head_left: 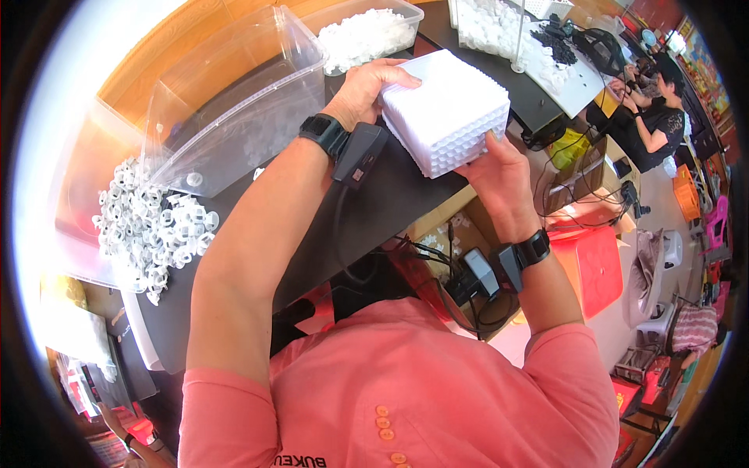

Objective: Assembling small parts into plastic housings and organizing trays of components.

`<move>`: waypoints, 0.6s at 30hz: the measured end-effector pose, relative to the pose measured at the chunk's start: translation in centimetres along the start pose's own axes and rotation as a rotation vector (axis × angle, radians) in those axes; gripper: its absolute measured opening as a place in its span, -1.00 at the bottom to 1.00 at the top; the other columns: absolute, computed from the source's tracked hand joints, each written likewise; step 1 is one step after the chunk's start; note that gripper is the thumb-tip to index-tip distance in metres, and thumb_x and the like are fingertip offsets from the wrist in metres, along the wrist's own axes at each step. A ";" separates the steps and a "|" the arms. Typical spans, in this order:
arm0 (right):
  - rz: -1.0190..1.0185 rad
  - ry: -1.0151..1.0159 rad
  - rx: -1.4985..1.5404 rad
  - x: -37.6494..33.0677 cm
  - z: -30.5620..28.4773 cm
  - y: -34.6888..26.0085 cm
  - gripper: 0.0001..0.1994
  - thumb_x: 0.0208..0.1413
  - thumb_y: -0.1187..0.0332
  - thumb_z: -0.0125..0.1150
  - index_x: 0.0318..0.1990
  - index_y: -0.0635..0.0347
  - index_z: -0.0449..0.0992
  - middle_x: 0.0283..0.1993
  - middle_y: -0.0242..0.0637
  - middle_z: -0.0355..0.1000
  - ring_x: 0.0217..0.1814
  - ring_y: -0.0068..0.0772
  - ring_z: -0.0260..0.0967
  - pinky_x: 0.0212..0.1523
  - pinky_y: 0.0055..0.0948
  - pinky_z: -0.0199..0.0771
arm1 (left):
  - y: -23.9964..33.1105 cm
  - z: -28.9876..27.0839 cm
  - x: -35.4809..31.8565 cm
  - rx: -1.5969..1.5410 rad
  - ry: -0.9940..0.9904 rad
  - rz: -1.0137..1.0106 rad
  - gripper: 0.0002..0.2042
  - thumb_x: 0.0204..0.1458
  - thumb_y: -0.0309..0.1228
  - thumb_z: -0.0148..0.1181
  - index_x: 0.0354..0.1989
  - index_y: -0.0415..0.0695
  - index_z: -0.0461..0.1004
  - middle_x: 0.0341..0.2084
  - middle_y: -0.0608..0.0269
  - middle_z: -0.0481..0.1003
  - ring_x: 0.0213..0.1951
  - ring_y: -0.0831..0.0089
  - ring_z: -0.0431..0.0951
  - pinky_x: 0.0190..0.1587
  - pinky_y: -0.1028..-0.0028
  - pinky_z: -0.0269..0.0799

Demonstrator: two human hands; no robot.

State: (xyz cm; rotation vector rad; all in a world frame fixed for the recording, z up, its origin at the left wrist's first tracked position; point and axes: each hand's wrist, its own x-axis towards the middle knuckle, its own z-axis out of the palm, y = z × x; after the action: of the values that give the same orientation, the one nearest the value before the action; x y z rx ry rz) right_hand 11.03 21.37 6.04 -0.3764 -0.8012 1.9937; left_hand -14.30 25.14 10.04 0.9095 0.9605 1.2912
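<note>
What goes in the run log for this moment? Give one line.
left hand: grip on white block stack | right hand: grip on its near side | stack: over black table | nearby: white ring parts, clear bin

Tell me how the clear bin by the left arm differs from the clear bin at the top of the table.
The near clear bin is tipped on its side with its open mouth facing the loose pile of white rings on the table; the far clear bin stands upright. The near bin is nearly empty, with only a few pieces inside; the far bin is filled with white pieces. The near one looks larger in the picture. Both are see-through plastic.
</note>
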 end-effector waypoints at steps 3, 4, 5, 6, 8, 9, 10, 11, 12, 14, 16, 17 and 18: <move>-0.037 -0.024 -0.011 -0.2 0.0 0.1 -0.47 0.26 0.33 0.11 0.37 0.12 0.20 0.33 -0.23 0.31 0.35 -0.15 0.28 0.26 0.08 0.31 | 0.0 0.2 0.1 0.047 -0.028 -0.031 -0.39 -0.15 -0.42 0.35 0.17 -0.33 0.39 -0.03 0.05 0.52 0.05 0.22 0.48 0.17 0.27 0.33; -0.060 -0.026 -0.030 -0.3 0.0 0.2 -0.47 0.26 0.35 0.11 0.37 0.14 0.20 0.32 -0.23 0.32 0.33 -0.16 0.30 0.23 0.04 0.34 | 0.0 0.3 0.1 0.039 -0.047 -0.017 -0.38 -0.14 -0.41 0.36 0.17 -0.33 0.38 -0.02 0.04 0.51 0.05 0.21 0.49 0.17 0.25 0.34; -0.059 -0.025 -0.033 -0.5 -0.1 0.3 -0.47 0.26 0.35 0.11 0.37 0.14 0.20 0.32 -0.23 0.32 0.33 -0.16 0.30 0.23 0.04 0.34 | -0.2 0.2 0.2 0.032 -0.065 -0.002 -0.37 -0.14 -0.39 0.36 0.18 -0.33 0.37 -0.01 0.02 0.50 0.04 0.20 0.49 0.16 0.24 0.35; -0.079 -0.013 -0.093 -0.5 -0.2 0.5 -0.46 0.24 0.39 0.13 0.37 0.15 0.20 0.30 -0.24 0.34 0.31 -0.19 0.32 0.21 -0.01 0.37 | -0.3 0.1 0.3 0.029 -0.066 -0.002 -0.37 -0.14 -0.39 0.36 0.18 -0.33 0.37 -0.01 0.02 0.50 0.04 0.20 0.49 0.16 0.24 0.35; -0.101 0.003 -0.156 -0.8 -0.1 0.7 -0.44 0.22 0.44 0.15 0.37 0.17 0.20 0.27 -0.25 0.36 0.28 -0.21 0.34 0.18 -0.06 0.39 | -0.3 -0.1 0.5 -0.007 -0.004 -0.015 -0.44 -0.26 -0.45 0.42 0.03 -0.31 0.52 -0.17 0.04 0.58 -0.10 0.22 0.58 0.00 0.26 0.50; -0.142 0.046 -0.227 -1.0 0.4 0.9 -0.42 0.19 0.47 0.18 0.37 0.18 0.21 0.25 -0.27 0.38 0.26 -0.26 0.34 0.17 -0.14 0.40 | -0.3 0.0 0.4 -0.009 -0.009 -0.016 -0.44 -0.26 -0.45 0.42 0.03 -0.31 0.52 -0.17 0.04 0.58 -0.10 0.22 0.58 0.00 0.26 0.50; -0.183 0.089 -0.298 -1.2 0.5 1.0 -0.40 0.16 0.51 0.21 0.37 0.20 0.21 0.22 -0.29 0.39 0.24 -0.31 0.35 0.15 -0.22 0.40 | -0.4 0.1 0.4 0.002 -0.004 -0.019 -0.45 -0.26 -0.45 0.43 0.03 -0.32 0.52 -0.17 0.04 0.58 -0.10 0.22 0.59 -0.01 0.27 0.50; -0.185 0.093 -0.300 -1.2 0.3 1.0 -0.40 0.16 0.51 0.21 0.37 0.20 0.21 0.22 -0.29 0.39 0.24 -0.31 0.35 0.15 -0.22 0.40 | -0.4 0.2 0.3 0.013 0.001 -0.021 -0.45 -0.26 -0.45 0.43 0.02 -0.32 0.52 -0.17 0.03 0.58 -0.10 0.22 0.59 -0.02 0.27 0.50; -0.218 0.107 -0.394 -1.3 -0.1 1.0 -0.37 0.13 0.52 0.24 0.38 0.20 0.21 0.21 -0.31 0.40 0.23 -0.36 0.34 0.16 -0.28 0.38 | -0.3 0.4 0.2 0.012 -0.003 -0.023 -0.45 -0.26 -0.45 0.43 0.02 -0.32 0.52 -0.17 0.03 0.58 -0.10 0.22 0.59 -0.02 0.27 0.50; -0.249 0.123 -0.489 -1.6 -0.1 0.9 -0.35 0.11 0.53 0.27 0.39 0.20 0.21 0.21 -0.32 0.40 0.22 -0.40 0.33 0.18 -0.35 0.36 | -0.4 0.6 0.2 0.092 -0.017 -0.009 -0.45 -0.13 -0.36 0.36 0.10 -0.28 0.44 -0.07 0.01 0.51 -0.02 0.19 0.52 0.03 0.17 0.46; -0.311 0.126 -0.680 -2.1 0.4 0.8 -0.37 0.09 0.48 0.32 0.35 0.23 0.27 0.19 -0.31 0.40 0.20 -0.45 0.32 0.19 -0.43 0.31 | -0.3 0.2 0.3 0.119 -0.018 -0.030 -0.51 -0.13 -0.36 0.37 0.02 -0.27 0.48 -0.12 0.03 0.52 -0.05 0.20 0.53 0.02 0.19 0.46; -0.310 0.128 -0.680 -2.2 0.1 0.8 -0.37 0.09 0.48 0.32 0.35 0.23 0.27 0.19 -0.31 0.40 0.20 -0.45 0.32 0.19 -0.43 0.31 | -0.3 0.0 0.5 0.148 -0.023 -0.050 -0.57 -0.14 -0.36 0.37 -0.05 -0.26 0.52 -0.16 0.04 0.54 -0.08 0.21 0.54 0.01 0.21 0.46; -0.319 0.123 -0.808 -2.2 -0.6 0.7 -0.38 0.08 0.46 0.33 0.33 0.25 0.29 0.18 -0.30 0.40 0.20 -0.45 0.31 0.20 -0.43 0.29 | -0.4 -0.1 0.6 0.147 -0.023 -0.051 -0.57 -0.14 -0.36 0.37 -0.05 -0.26 0.52 -0.16 0.04 0.54 -0.08 0.21 0.54 0.01 0.21 0.46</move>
State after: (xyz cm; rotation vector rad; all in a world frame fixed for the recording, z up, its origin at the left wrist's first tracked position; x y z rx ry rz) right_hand 12.04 19.45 5.03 -0.7660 -1.4684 1.2707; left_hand -14.23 25.73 9.61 1.0041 1.0648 1.1761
